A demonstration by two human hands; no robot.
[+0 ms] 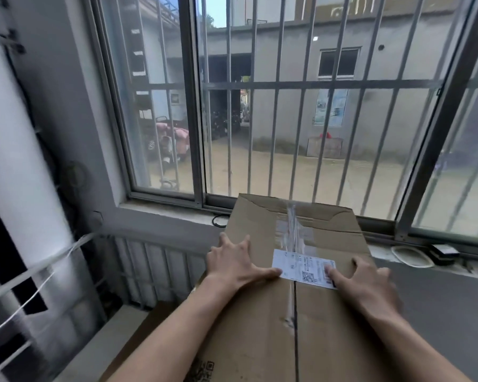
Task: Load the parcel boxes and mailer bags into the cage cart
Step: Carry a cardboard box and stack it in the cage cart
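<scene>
Box: a large taped box (329,326) fills the lower middle of the view. Its far edge reaches up against the sill (177,213) of the barred window (287,106).
Left hand: the left hand (238,263) lies flat on the box top near the left edge, with fingers spread wide and the thumb reaching toward the label (304,267). It grips nothing and only presses down.
Right hand: the right hand (362,282) is also spread on the top, its fingers slightly bent, with one fingertip on the label's right end. It holds nothing either.
Why so held: two splayed palms, one on each side of the tape (294,232), spread the load across the lid. This looks like pushing or settling the box into place rather than lifting it.
Cage: a blurred wire wall (155,268) stands below the sill, to the left of the box, and is probably the cart's side. White straps (39,268) run off to the left.
Under the box: more brown cardboard (155,323) shows low on the left, so the box may be resting on another parcel. The contact itself is hidden.
Stage: the box seems to be at or in the cart and is being seated.
Risk: the far flap is creased and the top is soft, so hard pressure could dent it.
Mailer bags: none are in view.
</scene>
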